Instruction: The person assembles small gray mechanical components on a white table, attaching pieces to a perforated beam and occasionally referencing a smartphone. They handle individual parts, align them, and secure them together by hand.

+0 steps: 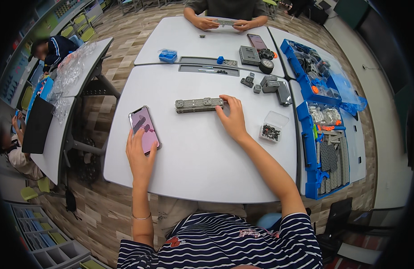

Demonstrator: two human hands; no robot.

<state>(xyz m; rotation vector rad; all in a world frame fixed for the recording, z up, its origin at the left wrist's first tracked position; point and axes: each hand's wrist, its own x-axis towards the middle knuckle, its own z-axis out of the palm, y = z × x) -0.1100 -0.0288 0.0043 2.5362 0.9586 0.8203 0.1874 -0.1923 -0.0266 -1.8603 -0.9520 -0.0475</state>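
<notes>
1. Tabletop (193, 157): smooth, matte, pale grey-white, with rounded corners; its near edge is partly covered by the person's striped shirt and forearms.
2. Left hand (139, 157): lies flat near the left edge of the tabletop, fingers together and extended, their tips resting on the lower end of the phone; nothing is gripped; a thin bracelet circles the wrist.
3. Phone (144, 129): a flat, glossy rectangle with rounded corners, tilted slightly; the lit screen is pinkish with a dark shape too small to make out; its near right corner is hidden under the fingers.
4. Right hand (234, 119): palm down near the middle of the tabletop, fingers slightly spread, their tips touching the right end of the grey beam; whether they pinch it cannot be told.
5. Grey beam (199, 105): a long, narrow bar of matte grey plastic with studded, perforated faces, lying flat and roughly parallel to the far edge; its right tip is covered by the fingertips.
6. Clear box (273, 127): a small transparent square tub near the right edge, holding small dark parts too fine to distinguish.
7. Loose grey parts (269, 85): blocky plastic pieces clustered at the far right corner; shapes overlap.
8. Blue case (326, 148): an open plastic organiser beyond the right edge, with grey plates and orange bits in compartments.
</notes>
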